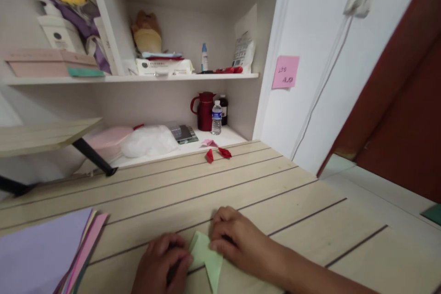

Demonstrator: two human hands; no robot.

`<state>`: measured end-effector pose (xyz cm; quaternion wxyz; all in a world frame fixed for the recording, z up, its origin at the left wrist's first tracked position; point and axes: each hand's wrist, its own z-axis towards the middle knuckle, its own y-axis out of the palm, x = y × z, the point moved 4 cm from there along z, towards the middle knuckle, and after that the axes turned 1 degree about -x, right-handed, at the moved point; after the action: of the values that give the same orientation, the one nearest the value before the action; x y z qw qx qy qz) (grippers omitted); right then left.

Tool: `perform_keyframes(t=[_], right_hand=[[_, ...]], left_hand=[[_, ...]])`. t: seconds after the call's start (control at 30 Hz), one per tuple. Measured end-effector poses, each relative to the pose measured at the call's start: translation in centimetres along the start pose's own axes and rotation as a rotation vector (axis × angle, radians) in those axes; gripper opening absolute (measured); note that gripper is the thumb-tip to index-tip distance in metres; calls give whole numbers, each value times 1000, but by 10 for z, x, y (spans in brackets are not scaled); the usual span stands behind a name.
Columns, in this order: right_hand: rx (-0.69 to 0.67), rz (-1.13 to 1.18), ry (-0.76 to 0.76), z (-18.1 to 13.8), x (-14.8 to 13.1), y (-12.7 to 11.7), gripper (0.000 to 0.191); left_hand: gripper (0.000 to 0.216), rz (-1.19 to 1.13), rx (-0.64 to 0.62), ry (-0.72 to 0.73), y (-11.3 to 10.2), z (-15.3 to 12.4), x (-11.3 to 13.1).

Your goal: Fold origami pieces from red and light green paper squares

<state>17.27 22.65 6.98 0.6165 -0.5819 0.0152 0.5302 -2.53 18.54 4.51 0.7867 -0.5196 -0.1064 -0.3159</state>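
A folded piece of light green paper (207, 257) lies on the wooden desk (193, 188) near its front edge. My left hand (161, 264) rests on the paper's left side, fingers curled and pressing down on it. On the paper's upper right edge sits my right hand (237, 241), its fingertips bent and pinching the fold. Both hands touch the green paper and hold it flat against the desk.
A stack of coloured paper sheets (44, 252) lies at the front left. Red folded paper pieces (217, 153) sit further back. A red jug (205, 110), a water bottle (216, 118) and a white bag (149, 141) stand in the shelf recess. The desk's right edge drops off.
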Motion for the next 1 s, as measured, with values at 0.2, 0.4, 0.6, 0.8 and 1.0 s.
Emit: perform_keyframes(t=[0.2,0.4,0.6,0.8,1.0], right_hand=[[-8,-83,19,0,-2,0,17],[4,-170,48,0,-2,4,14],[19,-230,69,0,0,6,12],[-12,-221,-35,-1,-9,8,27],[-86,-151,-100,-6,-3,-6,29]], left_hand=[[20,26,-106,-139,-7,4,18],[12,76,-99,-159,-6,2,19],[7,200,-53,-189,-6,0,21],[49,320,-78,29,0,-6,23],[52,341,-238,175,7,-10,21]])
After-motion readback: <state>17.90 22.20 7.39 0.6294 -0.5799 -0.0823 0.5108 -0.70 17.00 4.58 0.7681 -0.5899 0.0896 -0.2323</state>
